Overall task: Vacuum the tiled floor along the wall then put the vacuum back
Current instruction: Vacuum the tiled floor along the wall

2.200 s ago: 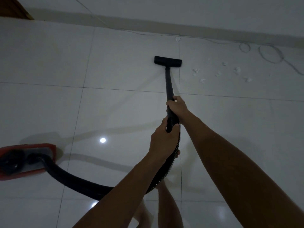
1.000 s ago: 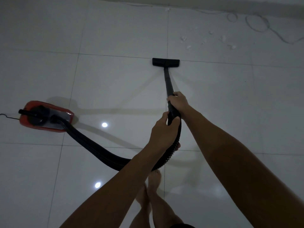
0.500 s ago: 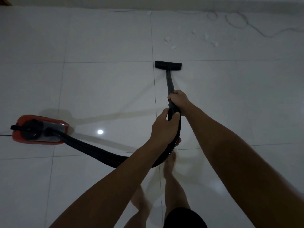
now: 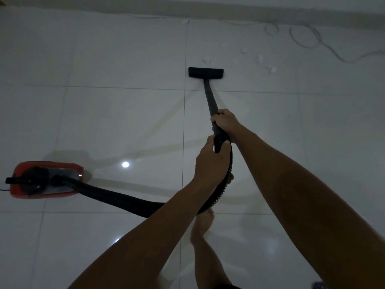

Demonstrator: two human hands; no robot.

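The tiled floor [image 4: 116, 117] fills the view, glossy and likely slick under a bare foot; the wall [image 4: 229, 5] runs along its far edge, with a thin cable [image 4: 304, 38] looped loosely just below it. The red vacuum body [image 4: 45, 180] sits on the floor at the left, well apart from the person; it looks heavy enough to drag rather than lift, so it will probably trail by its hose [image 4: 116, 200], which is ribbed and soft, curving from the body up to the hands. The wand [image 4: 209, 94] is stiff and light, best held near its upper end where both hands are now. The floor head [image 4: 205, 72] lies flat on the tile, near the wall, with white scraps [image 4: 258, 59] just beyond it and to its right. Both arms reach forward and down; the right hand [image 4: 225, 122] is wrapped round the wand, and the left hand [image 4: 210, 161] just behind it has its grip closed round the cuff where hose meets wand. Judging by the scraps, vacuuming is unfinished.
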